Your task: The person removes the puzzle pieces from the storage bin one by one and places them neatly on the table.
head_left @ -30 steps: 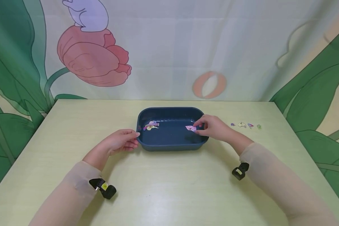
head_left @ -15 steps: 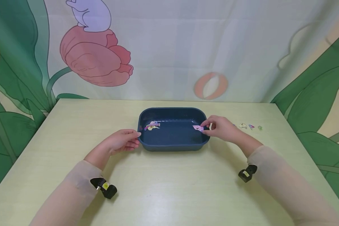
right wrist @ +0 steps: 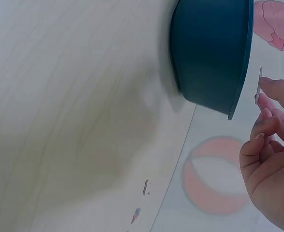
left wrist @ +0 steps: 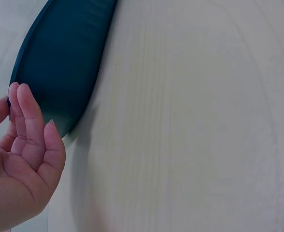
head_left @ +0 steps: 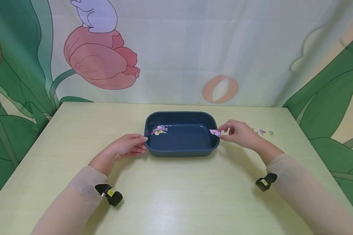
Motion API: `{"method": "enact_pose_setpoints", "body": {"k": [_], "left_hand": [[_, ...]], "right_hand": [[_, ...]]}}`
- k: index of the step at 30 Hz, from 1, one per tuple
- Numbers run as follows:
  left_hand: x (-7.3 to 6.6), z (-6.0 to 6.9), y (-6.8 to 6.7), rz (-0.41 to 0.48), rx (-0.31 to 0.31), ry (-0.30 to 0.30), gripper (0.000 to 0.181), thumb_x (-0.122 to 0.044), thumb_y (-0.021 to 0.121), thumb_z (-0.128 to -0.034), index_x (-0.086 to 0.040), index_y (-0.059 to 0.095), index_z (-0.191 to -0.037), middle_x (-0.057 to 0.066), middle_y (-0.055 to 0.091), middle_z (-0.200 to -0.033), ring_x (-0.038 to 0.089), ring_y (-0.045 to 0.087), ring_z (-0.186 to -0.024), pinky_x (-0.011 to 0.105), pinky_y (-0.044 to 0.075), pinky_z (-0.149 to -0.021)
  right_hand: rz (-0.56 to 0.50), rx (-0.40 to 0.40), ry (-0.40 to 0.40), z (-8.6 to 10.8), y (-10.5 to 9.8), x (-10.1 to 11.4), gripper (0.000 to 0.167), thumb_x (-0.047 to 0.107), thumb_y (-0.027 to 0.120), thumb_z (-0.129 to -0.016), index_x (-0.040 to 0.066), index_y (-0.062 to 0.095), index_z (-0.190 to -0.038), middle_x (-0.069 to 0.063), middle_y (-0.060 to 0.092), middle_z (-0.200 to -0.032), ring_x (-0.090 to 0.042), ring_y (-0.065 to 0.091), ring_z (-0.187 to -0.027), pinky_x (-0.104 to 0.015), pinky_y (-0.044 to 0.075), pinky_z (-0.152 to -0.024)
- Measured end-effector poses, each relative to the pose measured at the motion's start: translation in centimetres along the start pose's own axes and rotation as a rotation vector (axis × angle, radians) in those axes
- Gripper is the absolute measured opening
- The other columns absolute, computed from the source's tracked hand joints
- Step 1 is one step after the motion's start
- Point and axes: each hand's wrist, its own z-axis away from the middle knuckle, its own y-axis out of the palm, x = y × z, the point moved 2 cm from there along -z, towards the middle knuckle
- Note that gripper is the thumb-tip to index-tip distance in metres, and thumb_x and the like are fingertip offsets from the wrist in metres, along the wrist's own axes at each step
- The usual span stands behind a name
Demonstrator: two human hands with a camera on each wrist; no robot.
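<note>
A dark blue rectangular basin [head_left: 182, 152] with rounded corners stands on the table. My left hand [head_left: 127, 146] pinches its left rim between thumb and fingers; in the left wrist view those fingertips [left wrist: 23, 89] lie along the rim. Inside the basin, near its left end, are colourful flat cutouts [head_left: 159, 130]. My right hand [head_left: 238, 132] pinches a small pink flat cutout [head_left: 215, 132] over the right rim. Seen edge-on in the right wrist view, this cutout [right wrist: 259, 86] is thin and apart from the basin wall.
Several small cutouts [head_left: 262, 132] lie in a row on the table [head_left: 176, 189], right of the basin and partly hidden by my right hand. Behind the table's back edge hangs a printed curtain [head_left: 170, 49].
My right hand has moved to the right with the pink cutout, from above the basin's inside to its right rim. The left hand keeps its hold on the left rim.
</note>
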Motion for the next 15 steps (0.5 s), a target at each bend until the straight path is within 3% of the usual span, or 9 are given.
{"method": "enact_pose_setpoints", "body": {"k": [7, 15], "left_hand": [[-0.2, 0.0, 0.1, 0.001, 0.006, 0.001, 0.021, -0.025, 0.052, -0.0968, -0.005, 0.055, -0.091, 0.005, 0.062, -0.078, 0.017, 0.060, -0.072, 0.029, 0.051, -0.073], [-0.2, 0.0, 0.1, -0.001, 0.005, 0.003, 0.021, -0.025, 0.051, -0.0973, -0.005, 0.055, -0.090, 0.005, 0.061, -0.078, 0.016, 0.060, -0.071, 0.029, 0.051, -0.072]], "right_hand": [[0.017, -0.013, 0.016, 1.0, -0.7, -1.3, 0.025, 0.012, 0.072, -0.082, 0.007, 0.067, -0.106, -0.007, 0.055, -0.089, -0.022, 0.047, -0.074, -0.031, 0.042, -0.059], [0.039, -0.024, 0.095, 1.8, -1.5, -2.7, 0.028, 0.015, 0.070, -0.083, 0.007, 0.066, -0.109, -0.008, 0.055, -0.092, -0.024, 0.047, -0.077, -0.031, 0.043, -0.061]]}}
